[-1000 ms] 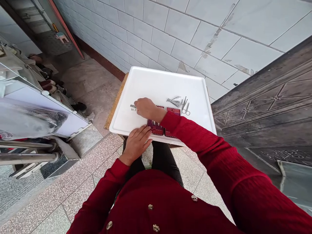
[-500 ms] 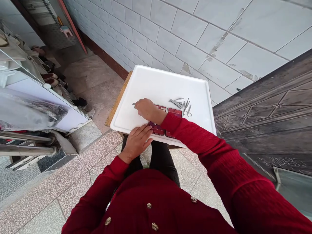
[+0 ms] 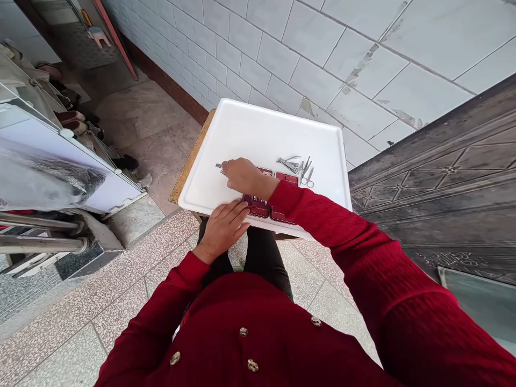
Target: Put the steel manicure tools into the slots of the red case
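Left hand (image 3: 224,226) resting unclenched at case (image 3: 257,210); right hand (image 3: 244,176) hiding grip, can't tell — overhanging sleeve (image 3: 322,219) possibly dragging case.

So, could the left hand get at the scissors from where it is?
Probably not easily: the left hand is at the left edge of the red case, while the scissors lie past its right side, and the right arm crosses between.

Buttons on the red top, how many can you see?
4 on the red top: a left button, an upper middle button, a lower middle button just below that, and a right button. More may be hidden or outside the picture.
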`<state>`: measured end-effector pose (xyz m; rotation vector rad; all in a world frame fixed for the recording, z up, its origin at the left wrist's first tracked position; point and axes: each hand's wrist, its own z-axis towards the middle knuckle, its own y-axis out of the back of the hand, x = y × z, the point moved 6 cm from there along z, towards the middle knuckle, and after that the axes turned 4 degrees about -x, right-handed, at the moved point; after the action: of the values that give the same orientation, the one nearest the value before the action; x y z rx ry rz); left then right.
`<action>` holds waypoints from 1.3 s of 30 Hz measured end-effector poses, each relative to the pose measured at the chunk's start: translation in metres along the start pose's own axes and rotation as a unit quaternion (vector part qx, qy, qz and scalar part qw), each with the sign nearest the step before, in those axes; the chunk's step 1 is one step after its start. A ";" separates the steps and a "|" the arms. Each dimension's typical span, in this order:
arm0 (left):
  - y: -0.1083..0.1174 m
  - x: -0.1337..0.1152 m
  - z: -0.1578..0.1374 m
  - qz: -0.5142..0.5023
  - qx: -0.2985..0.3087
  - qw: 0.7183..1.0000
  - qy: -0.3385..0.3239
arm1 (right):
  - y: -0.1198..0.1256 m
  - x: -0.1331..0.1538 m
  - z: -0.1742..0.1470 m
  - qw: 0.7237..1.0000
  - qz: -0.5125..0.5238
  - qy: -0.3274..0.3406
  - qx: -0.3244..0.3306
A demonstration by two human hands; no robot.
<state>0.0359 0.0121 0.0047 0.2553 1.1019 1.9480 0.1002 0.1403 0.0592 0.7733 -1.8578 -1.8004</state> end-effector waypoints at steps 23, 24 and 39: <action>0.001 -0.001 0.004 -0.003 -0.003 1.000 -0.006 | 0.009 -0.003 -0.129 0.989 0.007 -0.063 0.132; 0.001 -0.001 0.004 -0.002 -0.004 1.000 -0.007 | 0.009 -0.002 -0.128 0.989 0.007 -0.060 0.134; -0.002 0.000 0.003 -0.009 0.006 1.000 -0.001 | -0.001 0.009 -0.121 0.995 0.015 -0.014 0.097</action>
<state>0.0382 0.0144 0.0051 0.2520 1.1108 1.9248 0.1730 0.0436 0.0644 0.7881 -2.0750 -1.6373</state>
